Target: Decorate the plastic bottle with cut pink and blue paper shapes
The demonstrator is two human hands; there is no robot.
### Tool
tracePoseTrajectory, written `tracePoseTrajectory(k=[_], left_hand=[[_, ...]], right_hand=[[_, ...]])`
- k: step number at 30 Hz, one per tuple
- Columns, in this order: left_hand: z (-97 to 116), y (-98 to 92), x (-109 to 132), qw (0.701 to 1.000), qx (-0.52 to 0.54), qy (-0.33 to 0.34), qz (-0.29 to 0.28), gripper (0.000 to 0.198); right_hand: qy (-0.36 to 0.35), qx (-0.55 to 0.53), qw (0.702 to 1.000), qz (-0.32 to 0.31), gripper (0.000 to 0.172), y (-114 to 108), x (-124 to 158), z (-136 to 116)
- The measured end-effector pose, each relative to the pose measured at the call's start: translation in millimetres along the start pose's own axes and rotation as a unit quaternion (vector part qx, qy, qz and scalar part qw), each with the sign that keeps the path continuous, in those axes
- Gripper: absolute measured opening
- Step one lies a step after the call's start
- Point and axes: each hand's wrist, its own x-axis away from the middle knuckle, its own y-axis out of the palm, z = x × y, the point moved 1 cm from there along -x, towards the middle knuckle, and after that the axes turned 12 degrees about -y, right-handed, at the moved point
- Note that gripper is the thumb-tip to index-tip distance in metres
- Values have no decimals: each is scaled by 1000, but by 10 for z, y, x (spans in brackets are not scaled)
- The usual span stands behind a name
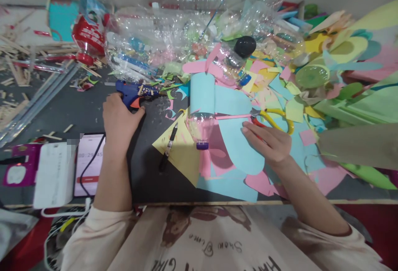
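Observation:
My left hand (pixel 120 115) is closed around the handle of a blue hot glue gun (pixel 132 92) with an orange trigger, lying on its side. The gun's nozzle points right. My right hand (pixel 270 142) is closed on the red grip of a metal-headed tool (pixel 255 123); my palm hides most of it. Yellow looped handles (pixel 280 115) curve just beyond my fingers. A pink stick (pixel 233 116) reaches the tool's metal head. Between my hands lies a clear bottle (pixel 201 128) with a purple cap, wrapped in blue paper (pixel 202 92), with pink paper strips (pixel 203 67) at its far end.
A black pen (pixel 168 146) lies on yellow paper (pixel 183 155). Blue paper pieces (pixel 242 150) and coloured scraps cover the right side. Plastic bottles (pixel 133 26) pile up behind. At left are glue sticks (pixel 46 96), wooden sticks (pixel 18 67), a phone (pixel 90 163) and a white power bank (pixel 54 173).

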Motion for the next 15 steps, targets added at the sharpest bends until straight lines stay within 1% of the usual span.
tracePoseTrajectory(k=[1,2,3,4,6,7,8,9,10,11,12,13,15], left_hand=[[3,-13,6,1000,-13,-3,0,43],[5,-22,13,1000,-19,-5,5,45],[6,-27,19,1000,-14,-5,13,46],[7,-27,26,1000,0,-2,24,46],[17,-16,45,998,40,17,46,44],[29,-8,60,996,58,30,56,42],[47,1,80,994,72,44,63,40],[68,9,103,992,83,57,69,38],[92,14,129,990,95,70,76,35],[118,18,156,988,110,85,74,31],[141,21,183,984,128,99,73,28],[162,24,206,981,144,112,68,26],[189,33,239,976,170,127,53,23]], right_hand=[[18,-14,1000,10,27,10,-10,-10],[62,-47,997,23,27,22,-21,-22],[126,-93,987,36,25,36,-36,-36],[196,-145,969,46,21,55,-58,-52],[324,-226,916,72,12,101,-129,-81],[363,-245,895,86,12,128,-181,-89],[409,-255,869,114,12,154,-237,-84],[487,-283,814,137,10,188,-289,-67],[558,-313,754,150,13,224,-341,-44],[603,-340,702,166,19,257,-394,-16],[635,-366,656,180,22,287,-441,14],[653,-392,621,186,23,315,-484,43],[671,-445,564,184,26,361,-544,89]])
